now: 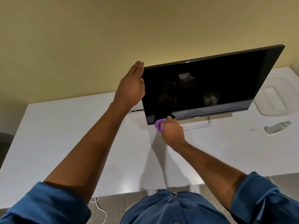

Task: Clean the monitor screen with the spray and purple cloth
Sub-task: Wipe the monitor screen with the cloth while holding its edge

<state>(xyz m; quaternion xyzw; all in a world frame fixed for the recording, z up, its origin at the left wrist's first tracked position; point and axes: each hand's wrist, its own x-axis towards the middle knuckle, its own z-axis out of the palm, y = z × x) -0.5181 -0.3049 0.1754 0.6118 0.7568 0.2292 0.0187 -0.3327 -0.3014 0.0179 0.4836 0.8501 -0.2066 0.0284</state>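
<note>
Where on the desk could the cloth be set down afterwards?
Bare desk lies left of the monitor, and along the front edge. It is crowded right of the stand, with the spray bottle, its cap and a clear tray.

black monitor screen, purple cloth in right hand, white desk, clear spray bottle, translucent white tray, yellow-beige wall, blue sleeves, plain, no patterns
</note>
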